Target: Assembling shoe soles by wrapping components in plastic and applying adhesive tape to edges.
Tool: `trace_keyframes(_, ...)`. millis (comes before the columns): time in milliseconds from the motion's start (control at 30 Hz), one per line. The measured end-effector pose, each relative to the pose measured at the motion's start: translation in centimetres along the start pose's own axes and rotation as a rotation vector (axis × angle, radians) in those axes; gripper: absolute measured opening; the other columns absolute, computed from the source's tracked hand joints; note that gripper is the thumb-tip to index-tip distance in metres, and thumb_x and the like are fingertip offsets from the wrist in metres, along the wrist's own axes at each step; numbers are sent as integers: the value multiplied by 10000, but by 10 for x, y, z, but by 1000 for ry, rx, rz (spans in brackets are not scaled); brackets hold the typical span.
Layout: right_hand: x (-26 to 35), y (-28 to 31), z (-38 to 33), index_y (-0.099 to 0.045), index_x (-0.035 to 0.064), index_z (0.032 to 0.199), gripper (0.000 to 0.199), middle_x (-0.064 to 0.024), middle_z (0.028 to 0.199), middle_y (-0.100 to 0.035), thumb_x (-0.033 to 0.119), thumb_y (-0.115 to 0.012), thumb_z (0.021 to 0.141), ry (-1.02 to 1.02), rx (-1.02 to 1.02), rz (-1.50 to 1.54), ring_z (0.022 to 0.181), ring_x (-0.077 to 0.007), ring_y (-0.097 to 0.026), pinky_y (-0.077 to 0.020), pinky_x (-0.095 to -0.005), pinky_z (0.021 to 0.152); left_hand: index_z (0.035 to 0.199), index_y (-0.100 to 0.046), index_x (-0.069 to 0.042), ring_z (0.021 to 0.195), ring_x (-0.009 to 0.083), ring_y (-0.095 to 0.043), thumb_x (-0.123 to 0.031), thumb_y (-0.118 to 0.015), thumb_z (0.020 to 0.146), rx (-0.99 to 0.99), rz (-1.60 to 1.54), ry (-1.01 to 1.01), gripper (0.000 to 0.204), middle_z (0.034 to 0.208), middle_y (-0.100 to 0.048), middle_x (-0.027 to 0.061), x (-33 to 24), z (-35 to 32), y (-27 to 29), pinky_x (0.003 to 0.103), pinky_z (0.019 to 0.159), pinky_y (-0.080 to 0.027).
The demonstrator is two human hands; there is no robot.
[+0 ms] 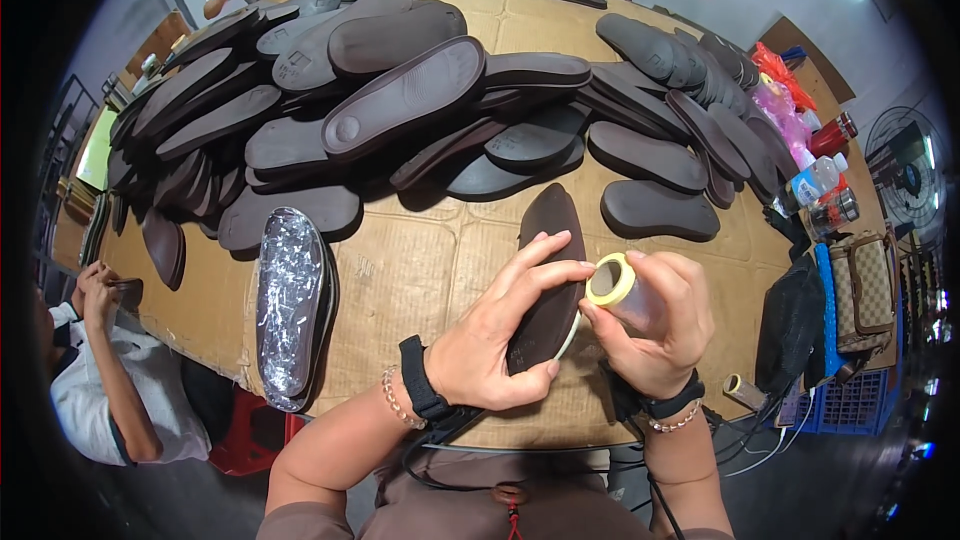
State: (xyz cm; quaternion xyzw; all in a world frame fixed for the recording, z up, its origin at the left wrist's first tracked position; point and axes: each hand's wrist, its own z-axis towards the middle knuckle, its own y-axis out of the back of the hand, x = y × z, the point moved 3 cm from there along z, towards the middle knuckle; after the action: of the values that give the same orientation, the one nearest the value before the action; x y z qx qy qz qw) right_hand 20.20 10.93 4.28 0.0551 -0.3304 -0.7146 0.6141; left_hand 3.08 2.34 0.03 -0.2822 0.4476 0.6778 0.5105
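My left hand (490,340) is closed round a dark brown shoe sole (550,220), which stands on its edge over the cardboard, its toe end pointing away from me. Fingers lie across its face, with the thumb near the lower end. My right hand (675,315) grips a roll of clear film (640,308) with a yellow core. The roll's end touches or nearly touches the sole's right edge by my left fingertips. A pale strip shows along that edge near the bottom. Left of my hands, a sole covered in shiny clear film (288,310) lies on top of another dark one.
A large heap of dark soles (400,90) covers the far side of the cardboard-topped table (410,270). Bottles (818,180), a checked bag (862,290) and a black bag (790,330) line the right edge. Other people work at the far side and the left (130,380).
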Motion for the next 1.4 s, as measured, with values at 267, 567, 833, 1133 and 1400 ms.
trace_keyframes(267,3,-12,-3,-649,25,1214,594,-156,1060,-657,171,-921,706,-80,149,30,870,-328,-673,-562,-400,748,1282,-542,-46,1422,383,-417,-160,-708,742,-153,-61,123,576,1489,-438,248,7,-3,-3,458,1183,-312)
trace_keyframes(567,-8,-18,-2,-553,15,1235,519,-170,1022,-643,255,-798,845,-83,498,45,914,-378,-643,-497,-445,804,1461,-456,-88,1421,428,-374,-105,-674,779,-53,129,257,716,1462,-402,251,13,8,-1,463,1190,-323)
trace_keyframes(833,-18,-15,10,-566,12,1226,456,-173,1013,-621,285,-739,903,-147,686,183,926,-387,-622,-497,-447,832,1519,-472,-137,1398,450,-384,-207,-734,718,95,210,269,845,1478,-374,279,24,9,14,489,1180,-343)
trace_keyframes(1133,-31,-20,-3,-592,16,1170,532,-169,976,-694,300,-875,821,-470,776,602,872,-279,-725,-548,-363,763,1499,-511,-153,1286,433,-483,-220,-757,674,48,305,113,864,1414,-418,257,30,7,16,501,1107,-427)
trace_keyframes(1400,-31,-20,-6,-661,8,1128,532,-130,1009,-707,202,-942,721,-351,343,454,870,-236,-707,-559,-322,775,1509,-506,-153,1249,432,-508,-235,-749,671,57,285,119,877,1415,-415,265,30,9,18,490,1097,-436)
